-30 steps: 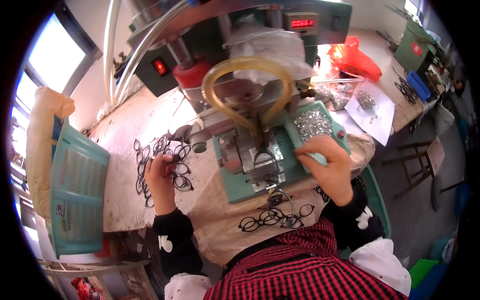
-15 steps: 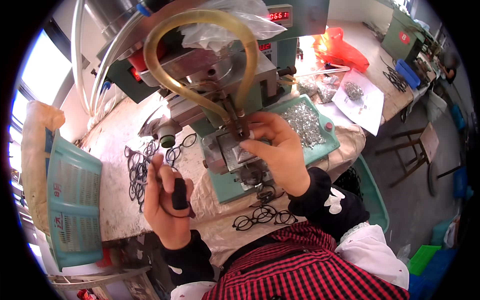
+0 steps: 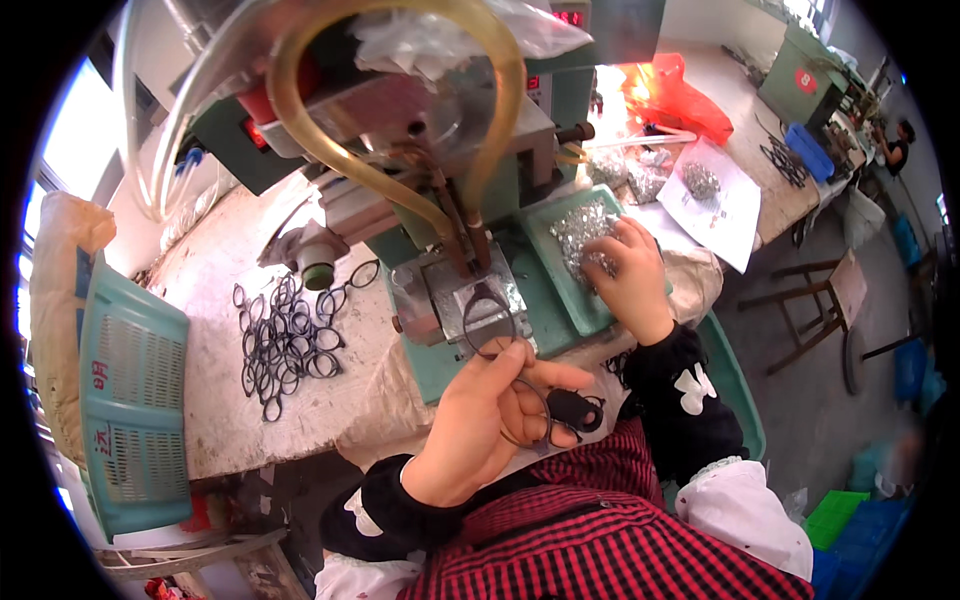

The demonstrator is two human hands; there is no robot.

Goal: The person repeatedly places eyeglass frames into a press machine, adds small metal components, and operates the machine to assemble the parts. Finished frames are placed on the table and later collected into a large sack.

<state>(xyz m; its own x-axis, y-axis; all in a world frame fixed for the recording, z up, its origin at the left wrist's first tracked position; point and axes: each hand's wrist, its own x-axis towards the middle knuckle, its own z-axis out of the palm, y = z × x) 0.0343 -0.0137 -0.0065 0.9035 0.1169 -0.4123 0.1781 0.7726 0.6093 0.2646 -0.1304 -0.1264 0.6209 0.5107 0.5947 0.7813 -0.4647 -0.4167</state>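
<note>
My left hand (image 3: 465, 425) is closed on a black eyeglass frame (image 3: 514, 325), its fingers pinching near the bridge. One rim of the frame stands over the metal fixture block (image 3: 440, 308) of a bench machine; the other hangs by my palm. A black wrap covers one finger of this hand. Off to the right, my right hand (image 3: 637, 285) reaches into a green tray (image 3: 547, 268) of small silvery metal parts (image 3: 580, 235). Its fingers are curled together at the parts, and what they pinch, if anything, is too small to make out.
Copper-coloured electrodes (image 3: 470, 250) and a bent yellowish hose (image 3: 345, 165) hang above the fixture. More black eyeglass frames (image 3: 290, 340) lie piled on the table's left. A teal basket (image 3: 137, 400) stands at the left edge. A wooden stool (image 3: 815, 310) is on the floor at right.
My right hand has left the fixture and moved right to the parts tray. My left hand has come right from beside the pile to the fixture, where it holds an eyeglass frame.
</note>
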